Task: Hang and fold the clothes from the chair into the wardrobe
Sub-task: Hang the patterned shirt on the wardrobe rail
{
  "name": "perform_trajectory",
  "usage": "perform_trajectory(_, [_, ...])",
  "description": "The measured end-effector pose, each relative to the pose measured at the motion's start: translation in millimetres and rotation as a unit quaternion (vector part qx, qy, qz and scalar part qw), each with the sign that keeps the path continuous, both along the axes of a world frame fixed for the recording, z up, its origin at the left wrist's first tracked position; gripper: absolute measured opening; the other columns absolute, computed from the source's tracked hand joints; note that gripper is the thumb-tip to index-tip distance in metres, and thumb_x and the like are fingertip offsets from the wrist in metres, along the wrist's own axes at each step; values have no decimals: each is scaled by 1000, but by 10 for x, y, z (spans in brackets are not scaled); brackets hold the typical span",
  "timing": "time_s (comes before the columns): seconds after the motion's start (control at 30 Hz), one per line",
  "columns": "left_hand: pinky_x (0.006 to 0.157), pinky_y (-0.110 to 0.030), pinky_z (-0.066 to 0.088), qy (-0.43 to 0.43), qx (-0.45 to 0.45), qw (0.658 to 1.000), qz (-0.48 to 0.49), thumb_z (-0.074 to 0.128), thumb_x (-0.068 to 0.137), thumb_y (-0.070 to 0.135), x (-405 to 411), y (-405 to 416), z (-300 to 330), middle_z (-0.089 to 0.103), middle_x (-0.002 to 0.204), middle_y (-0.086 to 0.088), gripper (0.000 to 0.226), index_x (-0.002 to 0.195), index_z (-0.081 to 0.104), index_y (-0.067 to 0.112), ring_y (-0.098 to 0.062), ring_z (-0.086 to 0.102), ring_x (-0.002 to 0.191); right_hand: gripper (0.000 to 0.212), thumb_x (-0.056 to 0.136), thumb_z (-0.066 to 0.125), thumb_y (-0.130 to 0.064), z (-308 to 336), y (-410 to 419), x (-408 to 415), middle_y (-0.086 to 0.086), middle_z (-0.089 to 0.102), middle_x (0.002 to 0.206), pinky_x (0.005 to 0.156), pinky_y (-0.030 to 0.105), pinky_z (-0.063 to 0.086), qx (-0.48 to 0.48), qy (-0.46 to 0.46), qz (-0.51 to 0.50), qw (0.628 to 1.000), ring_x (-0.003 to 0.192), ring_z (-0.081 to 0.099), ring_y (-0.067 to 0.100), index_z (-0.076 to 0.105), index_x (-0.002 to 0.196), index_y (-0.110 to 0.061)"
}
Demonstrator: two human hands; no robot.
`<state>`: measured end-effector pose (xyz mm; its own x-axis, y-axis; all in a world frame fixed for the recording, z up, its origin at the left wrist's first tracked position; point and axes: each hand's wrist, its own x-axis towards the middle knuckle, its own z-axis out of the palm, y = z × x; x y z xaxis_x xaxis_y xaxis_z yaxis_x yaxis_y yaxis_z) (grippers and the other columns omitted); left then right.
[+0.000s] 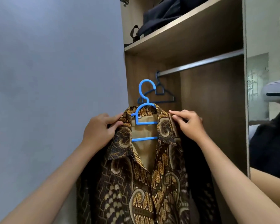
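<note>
A brown and gold batik shirt (145,183) hangs on a bright blue plastic hanger (144,113), held up in front of the open wardrobe. My left hand (100,128) grips the shirt's left shoulder by the collar. My right hand (189,123) pinches the right shoulder. The hanger's hook (145,88) points up, free, below and left of the metal rail (200,63). A dark blue empty hanger (162,92) hangs on that rail at its left end, just behind the hook.
The wardrobe's grey door (55,94) stands open on the left. A wooden shelf (184,31) above the rail carries a dark bag (165,15). A mirror (268,110) on the right reflects a person in dark clothes.
</note>
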<state>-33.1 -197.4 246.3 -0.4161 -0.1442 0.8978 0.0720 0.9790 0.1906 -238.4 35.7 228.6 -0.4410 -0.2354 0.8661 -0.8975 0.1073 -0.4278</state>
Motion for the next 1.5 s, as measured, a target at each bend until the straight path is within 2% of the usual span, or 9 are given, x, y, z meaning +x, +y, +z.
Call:
perform_trajectory(0.1, [62, -36, 44, 1, 4, 1000, -5, 70, 82, 27, -35, -107, 16, 57, 68, -2, 31, 113, 67, 31, -20, 54, 67, 26, 87, 67, -11, 56, -40, -93, -17, 72, 88, 87, 27, 47, -34, -77, 97, 992, 89, 65, 2, 74, 92, -36])
perform_trajectory(0.27, [61, -33, 42, 1, -3, 1000, -24, 71, 81, 27, -58, -184, 18, 56, 68, 0, 31, 111, 68, 30, -17, 54, 65, 20, 79, 74, -3, 113, -66, -193, -13, 74, 76, 73, 14, 50, -70, -141, 125, 980, 77, 67, 0, 75, 82, -23])
perform_trajectory(0.47, [61, -32, 41, -6, 7, 999, -36, 71, 81, 26, -68, -223, -3, 58, 69, -2, 32, 112, 67, 29, -17, 54, 66, 14, 81, 73, -8, 129, -108, -245, -6, 71, 81, 78, 20, 48, -34, -167, 70, 983, 75, 65, -2, 73, 86, -21])
perform_trajectory(0.67, [64, -33, 43, -6, 24, 999, -32, 70, 81, 25, -56, -208, -28, 59, 70, -1, 31, 113, 67, 29, -16, 56, 67, 21, 85, 70, -15, -29, -203, 148, -9, 69, 95, 81, 11, 47, -94, 12, 43, 995, 89, 64, -1, 72, 105, -19])
perform_trajectory(0.8, [64, -35, 44, -8, 32, 999, -37, 70, 81, 26, -82, -154, -21, 59, 70, -1, 32, 113, 67, 30, -17, 56, 68, 46, 87, 64, -37, -144, -396, 183, -9, 62, 108, 92, 39, 50, -2, 117, 19, 993, 101, 59, 9, 54, 132, -32])
perform_trajectory(0.9, [64, -38, 46, -23, 28, 999, -28, 70, 81, 30, -96, -129, -31, 58, 73, 3, 32, 112, 66, 35, -15, 55, 71, 53, 88, 56, -44, -193, -487, 91, -8, 52, 93, 79, 51, 50, -9, 147, -5, 989, 80, 49, 2, 41, 139, -42])
perform_trajectory(1.1, [61, -34, 42, -48, 6, 998, -34, 70, 82, 28, -186, -114, -34, 55, 75, 6, 37, 114, 59, 44, -11, 52, 71, 50, 89, 53, -40, -207, -563, 8, -2, 45, 86, 65, 44, 51, -34, 166, 1, 986, 71, 48, 15, 44, 137, -32])
perform_trajectory(1.3, [55, -29, 36, -18, -7, 1000, -22, 67, 84, 27, -348, -115, 49, 53, 72, 6, 33, 113, 62, 42, -13, 50, 68, 45, 87, 52, -49, -5, -627, 59, -6, 60, 121, 88, 39, 30, -33, 222, -128, 966, 105, 53, 14, 56, 130, -36])
perform_trajectory(1.5, [57, -29, 38, -4, 4, 1000, -19, 67, 84, 30, -469, -101, 101, 56, 76, 5, 32, 113, 63, 41, -13, 52, 71, 30, 86, 61, -35, 243, -744, -122, -5, 71, 104, 73, 46, 44, -70, 268, -99, 956, 89, 65, 15, 70, 114, -28])
